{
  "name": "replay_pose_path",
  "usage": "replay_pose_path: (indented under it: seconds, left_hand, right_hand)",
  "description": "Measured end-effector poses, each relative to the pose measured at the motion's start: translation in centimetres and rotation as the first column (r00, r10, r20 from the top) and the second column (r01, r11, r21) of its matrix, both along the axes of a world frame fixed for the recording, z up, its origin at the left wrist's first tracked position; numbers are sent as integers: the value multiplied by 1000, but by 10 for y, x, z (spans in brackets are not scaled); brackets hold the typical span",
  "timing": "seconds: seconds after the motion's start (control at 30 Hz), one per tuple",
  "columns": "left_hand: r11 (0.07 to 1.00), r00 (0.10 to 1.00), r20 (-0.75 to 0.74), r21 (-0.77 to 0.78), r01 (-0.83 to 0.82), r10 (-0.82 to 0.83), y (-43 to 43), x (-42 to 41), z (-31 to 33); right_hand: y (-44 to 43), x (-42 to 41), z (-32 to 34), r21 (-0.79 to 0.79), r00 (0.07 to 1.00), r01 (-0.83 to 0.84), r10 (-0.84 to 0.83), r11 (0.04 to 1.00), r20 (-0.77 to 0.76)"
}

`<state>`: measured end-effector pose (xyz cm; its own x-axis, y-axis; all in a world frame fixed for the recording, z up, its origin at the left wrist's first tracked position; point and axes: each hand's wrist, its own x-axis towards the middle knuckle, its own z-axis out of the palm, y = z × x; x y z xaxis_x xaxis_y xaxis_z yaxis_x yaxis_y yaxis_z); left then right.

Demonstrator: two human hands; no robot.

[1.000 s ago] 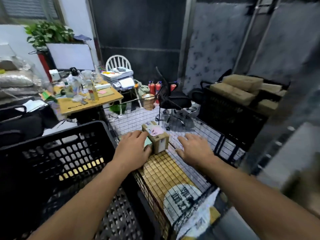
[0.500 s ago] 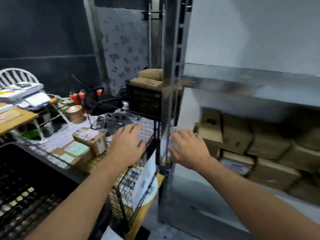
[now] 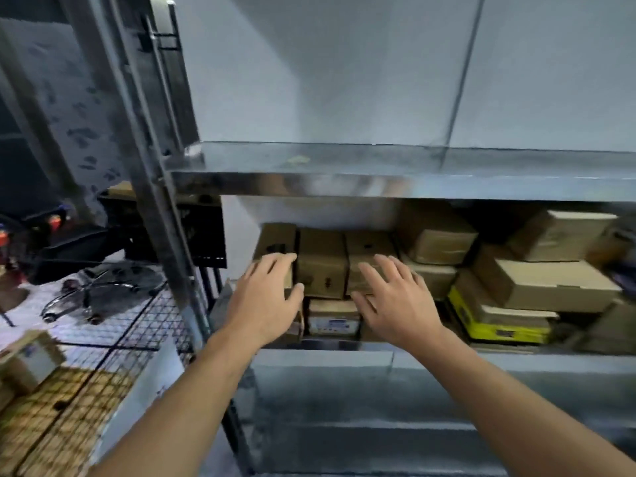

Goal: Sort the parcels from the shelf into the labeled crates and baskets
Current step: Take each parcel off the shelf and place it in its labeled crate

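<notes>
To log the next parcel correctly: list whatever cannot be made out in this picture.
Head view throughout:
1. Print on the lower box label: blurred and too small to read.
2. Whether the left hand and right hand touch the upright boxes: the hands themselves cover the contact.
3. Text on the paper sign of the wire basket: blurred and turned away.
4. The rightmost boxes: cut off by the frame edge.
</notes>
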<state>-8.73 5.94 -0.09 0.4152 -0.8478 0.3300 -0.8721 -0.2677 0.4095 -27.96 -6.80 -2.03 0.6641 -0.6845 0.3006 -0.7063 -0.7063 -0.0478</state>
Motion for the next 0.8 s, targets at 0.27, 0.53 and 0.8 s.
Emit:
replay_pose_path:
  seconds: [0.27, 0.53, 0.8]
  left_hand:
    - [982, 982, -52, -61, 178, -181, -109, -87, 16]
    - [984, 959, -223, -2, 178, -173, -188, -136, 16]
    - [981, 907, -375, -98, 168, -193, -186, -139, -4]
  right_hand:
    - [-76, -84, 29, 96, 953, 177, -195, 979, 230]
    - [-127, -99, 41, 336, 919, 278, -351, 900, 179]
    - [-129, -94, 40, 415, 860, 105, -292, 904, 418]
